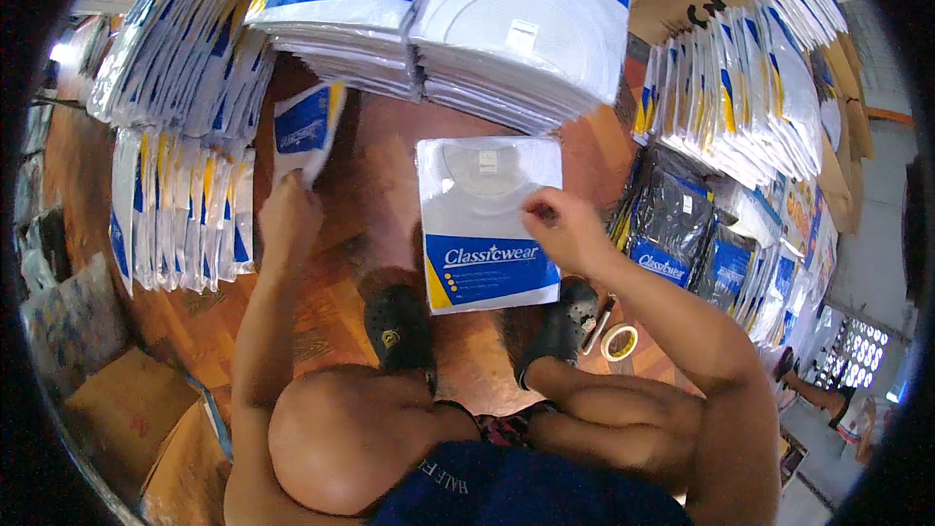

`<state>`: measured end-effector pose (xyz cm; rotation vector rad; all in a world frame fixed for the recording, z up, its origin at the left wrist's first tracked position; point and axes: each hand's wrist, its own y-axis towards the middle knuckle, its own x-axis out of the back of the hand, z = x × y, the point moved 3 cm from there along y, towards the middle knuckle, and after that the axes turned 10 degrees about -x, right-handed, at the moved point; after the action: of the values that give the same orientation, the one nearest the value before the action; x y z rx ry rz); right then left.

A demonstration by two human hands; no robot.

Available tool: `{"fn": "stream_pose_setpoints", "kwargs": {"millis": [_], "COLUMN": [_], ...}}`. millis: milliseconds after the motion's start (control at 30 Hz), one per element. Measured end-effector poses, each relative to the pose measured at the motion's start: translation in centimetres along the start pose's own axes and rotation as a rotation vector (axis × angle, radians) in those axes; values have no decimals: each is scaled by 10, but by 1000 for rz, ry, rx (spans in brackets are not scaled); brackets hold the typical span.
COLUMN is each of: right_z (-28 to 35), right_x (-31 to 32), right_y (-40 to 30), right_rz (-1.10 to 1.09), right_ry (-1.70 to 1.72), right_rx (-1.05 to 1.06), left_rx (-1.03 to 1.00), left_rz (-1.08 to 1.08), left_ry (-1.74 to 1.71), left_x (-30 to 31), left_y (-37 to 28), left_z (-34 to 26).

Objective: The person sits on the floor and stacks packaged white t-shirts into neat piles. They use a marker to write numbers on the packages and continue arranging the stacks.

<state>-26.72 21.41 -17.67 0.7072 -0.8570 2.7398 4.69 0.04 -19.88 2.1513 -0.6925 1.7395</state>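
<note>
My left hand [291,213] holds a blue, white and yellow printed card or packet [305,130] by its lower edge, left of centre; whether it is paper or a bag I cannot tell. In front of me a folded white shirt in a clear packet [486,215] lies flat, with a blue and yellow printed band near its lower edge. My right hand [559,223] is at the packet's right edge, its fingers curled; whether they grip the edge cannot be told. Beyond the packet stand two piles of packed white shirts [511,7], [343,4].
Rows of packed white shirts stand at left [182,212] and right [745,102], beside dark packed garments [668,219]. A tape roll [619,342] and a pen-like object [598,324] lie by my right clog [559,321] on the wooden floor. Cardboard [124,409] lies lower left.
</note>
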Motion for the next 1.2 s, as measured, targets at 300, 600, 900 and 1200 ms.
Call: {"fn": "stream_pose_setpoints", "kwargs": {"millis": [300, 600, 900, 1200], "right_z": [149, 63, -26, -48], "right_x": [-128, -40, 10, 10], "right_y": [20, 2, -32, -27], "right_rz": [414, 666, 140, 59], "right_ry": [907, 1130, 367, -46], "right_rx": [-296, -273, -476, -499], "left_rx": [-314, -54, 152, 259], "left_rz": [77, -283, 476, 465], "left_ry": [-159, -800, -1191, -1208], "left_x": [98, 49, -37, -58], "left_y": [-54, -40, -41, -36], "left_z": [-93, -44, -111, -115]}}
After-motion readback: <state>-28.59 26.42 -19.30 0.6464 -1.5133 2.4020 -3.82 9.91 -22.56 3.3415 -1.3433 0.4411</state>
